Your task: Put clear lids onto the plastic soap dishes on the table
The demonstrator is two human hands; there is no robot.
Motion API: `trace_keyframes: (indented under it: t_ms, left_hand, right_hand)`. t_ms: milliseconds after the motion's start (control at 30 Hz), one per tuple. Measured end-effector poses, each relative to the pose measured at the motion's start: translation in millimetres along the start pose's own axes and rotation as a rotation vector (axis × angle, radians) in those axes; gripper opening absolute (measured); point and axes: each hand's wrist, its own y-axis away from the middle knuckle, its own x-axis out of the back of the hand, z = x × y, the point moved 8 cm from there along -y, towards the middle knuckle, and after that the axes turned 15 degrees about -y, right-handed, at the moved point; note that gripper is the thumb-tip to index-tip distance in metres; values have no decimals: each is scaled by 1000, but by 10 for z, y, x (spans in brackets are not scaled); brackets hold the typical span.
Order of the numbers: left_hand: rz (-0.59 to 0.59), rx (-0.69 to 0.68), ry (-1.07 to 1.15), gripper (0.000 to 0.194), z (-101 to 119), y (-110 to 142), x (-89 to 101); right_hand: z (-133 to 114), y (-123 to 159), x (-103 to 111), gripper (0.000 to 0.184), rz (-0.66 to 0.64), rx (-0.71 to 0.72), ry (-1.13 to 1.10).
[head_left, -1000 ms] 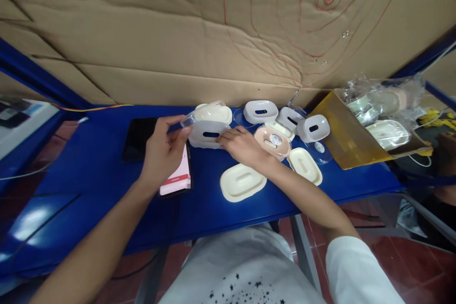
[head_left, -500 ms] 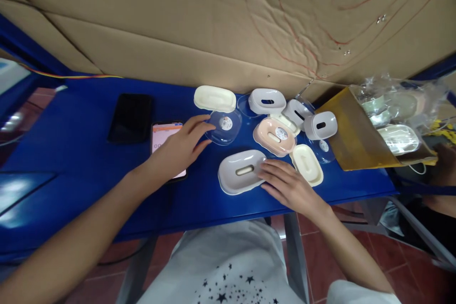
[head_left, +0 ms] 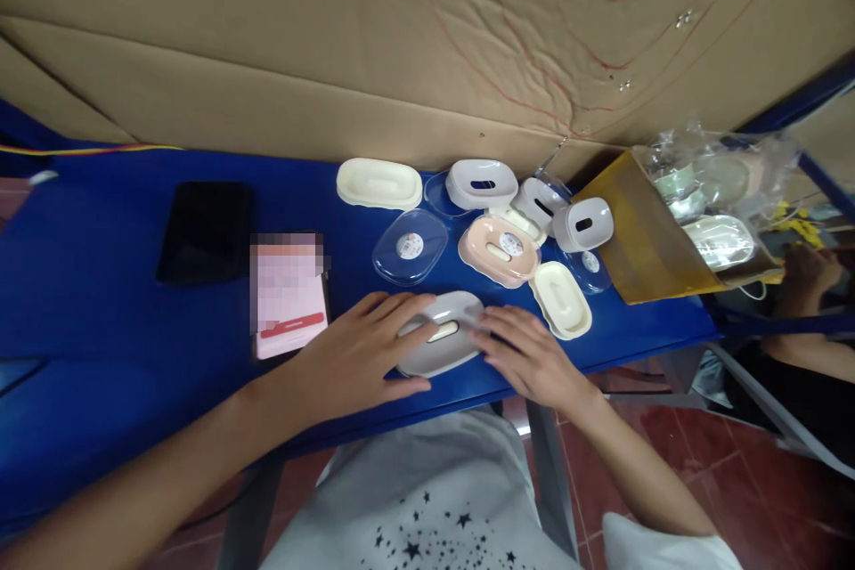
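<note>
A light grey oval soap dish (head_left: 460,310) with a cream piece (head_left: 443,331) showing in its slot lies near the table's front edge. Over its left end my left hand (head_left: 364,352) reaches with fingers and thumb spread. My right hand (head_left: 527,352) is at the dish's right rim, its fingers stretched out and slightly blurred. Behind the dish is a clear lid (head_left: 410,260) with a round sticker. To the right sit a pink soap dish (head_left: 484,263) with a stickered clear lid and a cream tray (head_left: 562,301).
Several grey slotted bases (head_left: 477,189) and a cream tray (head_left: 378,184) stand along the back. At right, a cardboard box (head_left: 641,240) holds plastic-wrapped pieces. A phone (head_left: 290,303) and a black tablet-like device (head_left: 204,232) lie at left. Another person's arm (head_left: 811,352) shows far right.
My left hand has moved from the clear lid to the grey soap dish's left end. The right hand remains at its right rim. The phone screen differs, and the camera view has shifted.
</note>
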Motion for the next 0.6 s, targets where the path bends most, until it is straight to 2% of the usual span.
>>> trace_keyframes:
  t_ms: [67,133,167,233,333,400,500,600]
  left_hand:
    - [-49,14,52,56,19,5,-52]
    - [-72,31,108,57,2,16,-79]
    - [-79,31,131,57,-5,25,-84]
    - [-84,22,169,54,-15,45,-79]
    - [-83,7,217,49,-52,71,-48]
    - [-79,22,253,46,-123,71,-28]
    - [-13,139,238,43,-341,53,9]
    - [86,251,117,45,-519,54,50]
  right_hand:
    - [265,185,185,48,147,-212,71]
    - [563,505,347,55,272,-478,197]
    - [672,676,389,59,303,-575,229]
    - [795,947,390,59,305,-663,209]
    - [792,1120,334,52,261,-656,149]
    - [712,1065,342,52,262,-607,149]
    - [548,707,373,57,273,-444,80]
    - [404,80,317,66,177,-220,-5]
